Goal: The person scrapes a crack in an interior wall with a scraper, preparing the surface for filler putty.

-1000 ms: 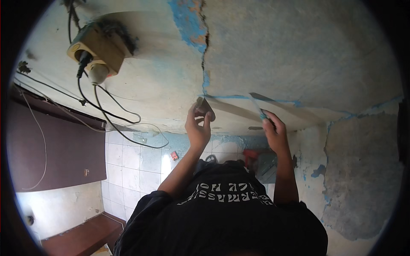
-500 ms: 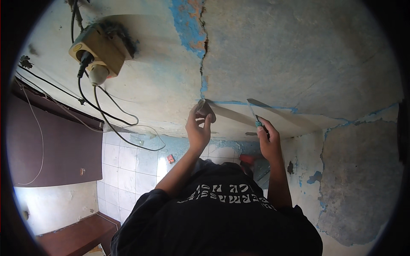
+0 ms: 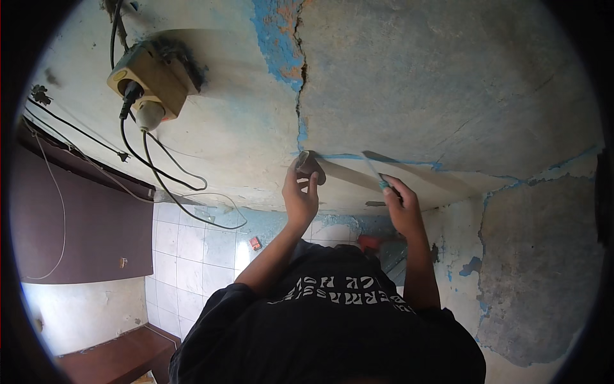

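Note:
My left hand (image 3: 300,201) is raised to the wall, its fingers closed round a curled dark-brown sheet (image 3: 315,171) that looks like sandpaper. The sheet's upper end is at the wall, where a vertical crack (image 3: 299,96) runs down to a horizontal blue strip (image 3: 339,156). In my right hand (image 3: 404,208) is a slim tool with a teal handle (image 3: 384,184) and a thin pale blade (image 3: 373,166). Its kind I cannot make out. The blade points up and left towards the wall, just right of the sheet; whether it touches is unclear.
A yellowed socket box (image 3: 153,73) with two plugs sticks out from the wall at upper left, its black cables (image 3: 160,176) hanging down. Left of me are a brown panel (image 3: 83,217) and a brown bench (image 3: 121,355). A small red packet (image 3: 256,243) lies on the tiled floor (image 3: 185,233).
The right hand's blade tip has shifted slightly left. My left hand has moved a little right and down, still holding the brown sheet.

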Tool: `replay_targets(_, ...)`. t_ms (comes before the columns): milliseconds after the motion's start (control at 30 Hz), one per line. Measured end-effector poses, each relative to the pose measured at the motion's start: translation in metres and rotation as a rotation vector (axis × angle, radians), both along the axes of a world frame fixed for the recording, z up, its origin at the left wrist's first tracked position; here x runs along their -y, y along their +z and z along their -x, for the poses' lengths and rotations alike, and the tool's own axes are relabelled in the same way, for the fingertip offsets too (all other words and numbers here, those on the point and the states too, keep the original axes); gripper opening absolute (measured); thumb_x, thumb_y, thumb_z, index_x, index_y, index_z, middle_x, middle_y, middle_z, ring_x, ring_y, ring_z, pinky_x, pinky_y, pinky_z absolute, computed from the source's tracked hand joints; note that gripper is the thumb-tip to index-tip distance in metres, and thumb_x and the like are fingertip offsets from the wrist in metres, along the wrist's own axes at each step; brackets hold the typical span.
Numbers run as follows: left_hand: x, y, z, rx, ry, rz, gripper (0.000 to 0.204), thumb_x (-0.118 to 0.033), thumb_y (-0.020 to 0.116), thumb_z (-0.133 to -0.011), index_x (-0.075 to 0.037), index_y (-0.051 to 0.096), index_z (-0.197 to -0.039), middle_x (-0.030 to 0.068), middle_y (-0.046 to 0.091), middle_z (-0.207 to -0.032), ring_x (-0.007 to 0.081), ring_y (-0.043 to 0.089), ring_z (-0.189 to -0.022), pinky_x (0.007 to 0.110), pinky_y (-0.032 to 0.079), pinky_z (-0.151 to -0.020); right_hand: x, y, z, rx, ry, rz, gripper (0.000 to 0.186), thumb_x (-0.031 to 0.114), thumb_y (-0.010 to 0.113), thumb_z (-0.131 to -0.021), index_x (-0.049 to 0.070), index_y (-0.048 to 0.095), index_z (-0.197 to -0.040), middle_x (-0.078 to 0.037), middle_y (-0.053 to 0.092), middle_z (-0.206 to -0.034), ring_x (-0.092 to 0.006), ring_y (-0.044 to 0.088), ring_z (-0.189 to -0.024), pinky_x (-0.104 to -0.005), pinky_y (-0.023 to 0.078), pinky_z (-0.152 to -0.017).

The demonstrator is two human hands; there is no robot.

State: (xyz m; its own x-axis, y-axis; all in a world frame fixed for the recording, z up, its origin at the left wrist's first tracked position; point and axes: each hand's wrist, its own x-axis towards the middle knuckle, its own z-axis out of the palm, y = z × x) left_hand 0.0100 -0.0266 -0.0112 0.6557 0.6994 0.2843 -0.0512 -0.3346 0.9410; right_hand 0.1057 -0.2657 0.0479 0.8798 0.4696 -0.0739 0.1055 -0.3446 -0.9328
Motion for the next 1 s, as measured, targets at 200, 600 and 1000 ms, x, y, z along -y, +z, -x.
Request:
replay_targets(200,-0.001,0.0,0.004,0.034,0.033,-0.041,0.051,-0.002,0.07,-0.098,0.001,0.053,-0.146,0.0197,0.07,-0.122,0.0261,0.073,-0.101,0.035,0.064,-0.078,-0.019,-0.002,0.011,0.243,0.063,-0.032,0.035,0.017,0.06,-0.104,0.0,0.067,-0.135,-0.02,0.076,-0.116,-0.0232,0.071,-0.107,-0.0354,0.055,-0.091)
replay_targets(600,-0.006,-0.012,0.007,0.048,0.058,-0.055,0.051,-0.002,0.074,-0.094,0.002,0.056,-0.142,0.0188,0.071,-0.111,0.0247,0.075,-0.094,0.034,0.063,-0.075,-0.01,0.009,0.008,0.073,-0.018,-0.013,0.034,0.014,0.059,-0.104,-0.001,0.067,-0.133,-0.018,0.075,-0.107,-0.0212,0.07,-0.092,-0.034,0.055,-0.086)
replay_targets(1000,-0.012,-0.006,0.009,-0.004,0.048,-0.036,0.052,-0.004,0.073,-0.097,0.005,0.053,-0.144,0.0188,0.07,-0.111,0.023,0.072,-0.099,0.036,0.064,-0.08,-0.033,0.02,0.019,0.225,0.058,0.068,0.034,0.013,0.059,-0.102,-0.001,0.068,-0.132,-0.023,0.075,-0.115,-0.0289,0.074,-0.107,-0.0376,0.055,-0.095)
